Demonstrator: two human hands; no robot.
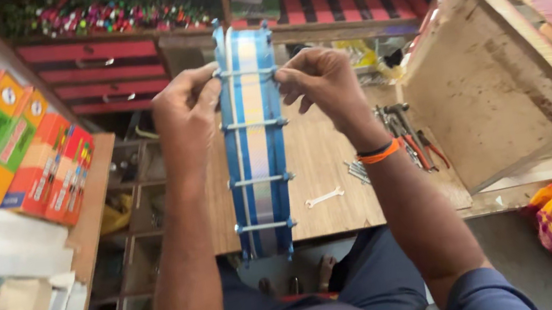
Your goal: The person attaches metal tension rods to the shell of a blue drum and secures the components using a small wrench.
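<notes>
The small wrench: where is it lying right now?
In the head view the small wrench lies flat on the wooden table, just right of the blue drum frame and below the right hand.

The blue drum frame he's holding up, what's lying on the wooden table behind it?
Beside the blue drum frame, a small wrench and pliers lie on the wooden table. Anything directly behind the frame is covered.

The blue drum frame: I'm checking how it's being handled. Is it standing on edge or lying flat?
On edge. The blue drum frame shows its rim and cross bolts to the camera, gripped near the top by the left hand and right hand.
</notes>
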